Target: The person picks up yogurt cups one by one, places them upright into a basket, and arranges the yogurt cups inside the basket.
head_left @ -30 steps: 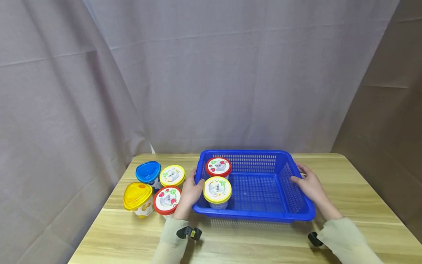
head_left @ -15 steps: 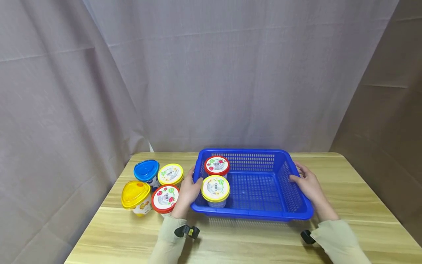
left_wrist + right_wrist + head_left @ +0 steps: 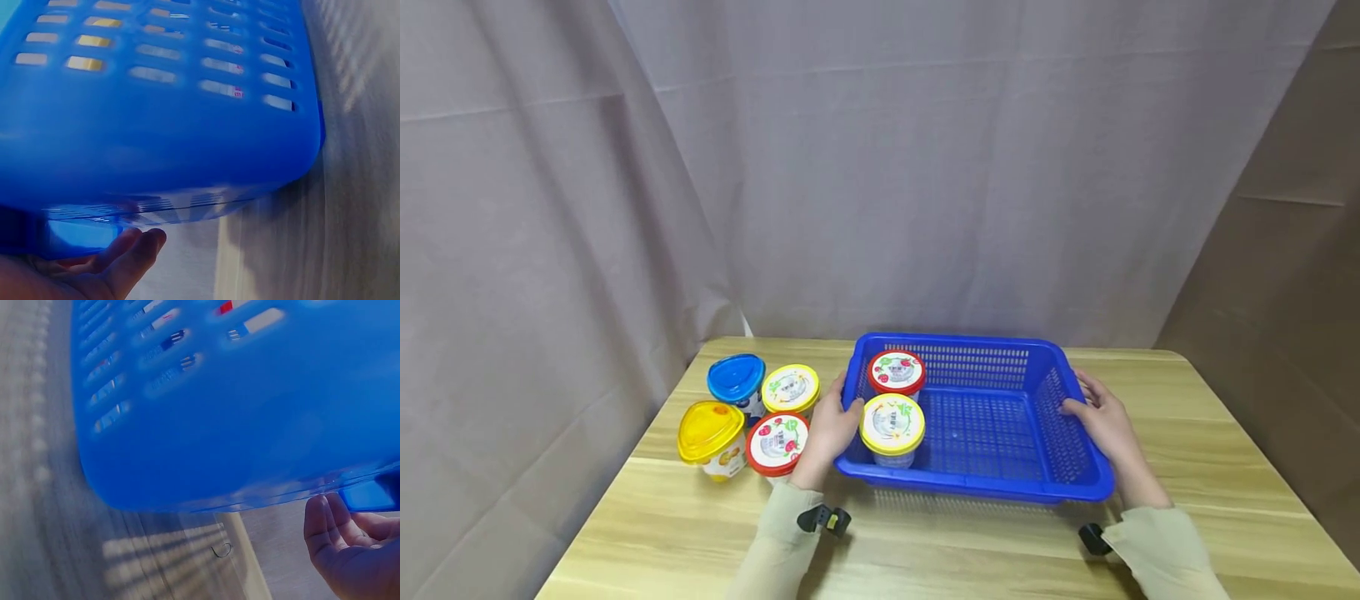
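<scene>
Both hands hold a blue plastic basket (image 3: 970,483) with slotted walls. My left hand (image 3: 832,427) grips its left end, thumb over the rim. At the opposite end my right hand (image 3: 1105,423) does likewise. Inside, along the left side, stand two clear lidded tubs: a red-lidded tub (image 3: 897,372) at the back and a yellow-lidded tub (image 3: 892,425) in front. In the left wrist view the basket's wall (image 3: 156,144) fills the top, with curled fingers (image 3: 134,256) under the rim. The right wrist view shows fingers (image 3: 337,522) beneath the rim too.
Left of the basket on the wooden table (image 3: 970,550) stand another red-lidded tub (image 3: 778,444), another yellow-lidded tub (image 3: 791,388), a blue-lidded cup (image 3: 737,379) and an orange-yellow-lidded cup (image 3: 711,433). A grey curtain (image 3: 880,183) hangs behind.
The head view has tilted slightly, so the left-hand tubs and cups appear a little higher. Both hands keep their hold on the basket, which has hardly moved.
</scene>
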Tool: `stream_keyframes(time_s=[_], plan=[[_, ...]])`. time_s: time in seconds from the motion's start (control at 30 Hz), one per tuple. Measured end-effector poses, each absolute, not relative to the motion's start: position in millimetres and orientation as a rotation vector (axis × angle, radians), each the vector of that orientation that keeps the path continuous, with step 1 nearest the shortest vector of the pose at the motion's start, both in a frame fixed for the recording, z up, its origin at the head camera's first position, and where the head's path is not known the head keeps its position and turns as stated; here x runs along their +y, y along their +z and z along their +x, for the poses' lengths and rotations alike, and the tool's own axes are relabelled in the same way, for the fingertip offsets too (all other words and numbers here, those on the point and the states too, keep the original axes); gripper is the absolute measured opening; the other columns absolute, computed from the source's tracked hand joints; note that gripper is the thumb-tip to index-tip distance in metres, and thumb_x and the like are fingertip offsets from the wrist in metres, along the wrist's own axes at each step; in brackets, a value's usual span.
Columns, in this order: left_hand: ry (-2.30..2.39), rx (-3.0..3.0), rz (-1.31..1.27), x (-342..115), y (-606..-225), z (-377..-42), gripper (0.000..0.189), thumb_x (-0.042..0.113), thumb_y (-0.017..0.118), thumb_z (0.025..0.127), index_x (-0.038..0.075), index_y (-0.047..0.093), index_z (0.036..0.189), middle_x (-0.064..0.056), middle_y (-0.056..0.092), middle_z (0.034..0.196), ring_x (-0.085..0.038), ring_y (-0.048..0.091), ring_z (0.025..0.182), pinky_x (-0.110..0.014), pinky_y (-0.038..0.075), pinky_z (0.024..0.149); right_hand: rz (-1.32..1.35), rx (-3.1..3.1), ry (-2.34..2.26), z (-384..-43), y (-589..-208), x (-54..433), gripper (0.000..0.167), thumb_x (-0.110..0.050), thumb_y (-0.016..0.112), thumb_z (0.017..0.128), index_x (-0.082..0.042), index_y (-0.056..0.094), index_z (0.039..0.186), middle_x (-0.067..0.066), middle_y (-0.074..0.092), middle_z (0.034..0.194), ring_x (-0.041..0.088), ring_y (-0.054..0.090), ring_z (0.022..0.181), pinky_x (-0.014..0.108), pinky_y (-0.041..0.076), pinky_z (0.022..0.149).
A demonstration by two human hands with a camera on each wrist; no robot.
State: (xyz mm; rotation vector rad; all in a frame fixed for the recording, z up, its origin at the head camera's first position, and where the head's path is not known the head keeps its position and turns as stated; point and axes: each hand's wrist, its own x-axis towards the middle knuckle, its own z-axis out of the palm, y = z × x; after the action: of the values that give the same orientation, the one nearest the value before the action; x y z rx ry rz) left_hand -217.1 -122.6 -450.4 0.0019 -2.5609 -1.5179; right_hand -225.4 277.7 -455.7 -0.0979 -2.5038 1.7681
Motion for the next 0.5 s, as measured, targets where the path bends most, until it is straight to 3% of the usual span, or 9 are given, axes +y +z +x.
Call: stream_keyframes(time_s=[0.13, 0.2, 0.3, 0.5], plan=[[-1.477, -2.554, -0.033, -121.7, -451.6, -217.5, 0.060, 0.009, 0.059, 0.097, -0.008, 0.038, 0.151, -0.029, 0.050, 0.144, -0.039, 0.050, 0.132, -0.052, 0.041, 0.109, -0.116, -2.467, 1.815, -224.8, -457.0, 279.3, 0.076, -0.007, 0.064, 0.090, 0.002, 0.027, 0.157, -0.014, 0.062, 0.110, -0.007, 0.059, 0.081, 0.021, 0.056, 0.071], [-1.471, -2.548, -0.043, -121.4, -451.6, -217.1, 0.059, 0.008, 0.059, 0.097, -0.009, 0.038, 0.150, -0.029, 0.050, 0.144, -0.039, 0.050, 0.132, -0.051, 0.041, 0.109, -0.111, -2.463, 1.827, -224.9, -458.0, 280.1, 0.077, -0.007, 0.064, 0.090, 0.002, 0.027, 0.157, -0.022, 0.058, 0.103, -0.006, 0.059, 0.080, 0.021, 0.056, 0.070], [-1.443, -2.546, -0.048, -121.3, -450.6, -217.0, 0.058, 0.008, 0.060, 0.097, -0.010, 0.039, 0.149, -0.030, 0.049, 0.145, -0.039, 0.048, 0.133, -0.051, 0.039, 0.111, -0.114, -2.468, 1.826, -225.1, -458.4, 279.7, 0.077, -0.007, 0.064, 0.090, 0.002, 0.026, 0.157, -0.016, 0.060, 0.108, -0.005, 0.060, 0.080, 0.022, 0.056, 0.070], [-1.286, -2.533, -0.074, -121.6, -447.9, -215.0, 0.057, 0.007, 0.063, 0.095, -0.012, 0.043, 0.145, -0.032, 0.052, 0.137, -0.044, 0.052, 0.127, -0.054, 0.041, 0.109, -0.136, -2.500, 1.799, -227.0, -457.9, 276.2, 0.076, -0.009, 0.064, 0.092, 0.000, 0.025, 0.158, 0.017, 0.056, 0.132, -0.006, 0.058, 0.081, 0.022, 0.056, 0.070]])
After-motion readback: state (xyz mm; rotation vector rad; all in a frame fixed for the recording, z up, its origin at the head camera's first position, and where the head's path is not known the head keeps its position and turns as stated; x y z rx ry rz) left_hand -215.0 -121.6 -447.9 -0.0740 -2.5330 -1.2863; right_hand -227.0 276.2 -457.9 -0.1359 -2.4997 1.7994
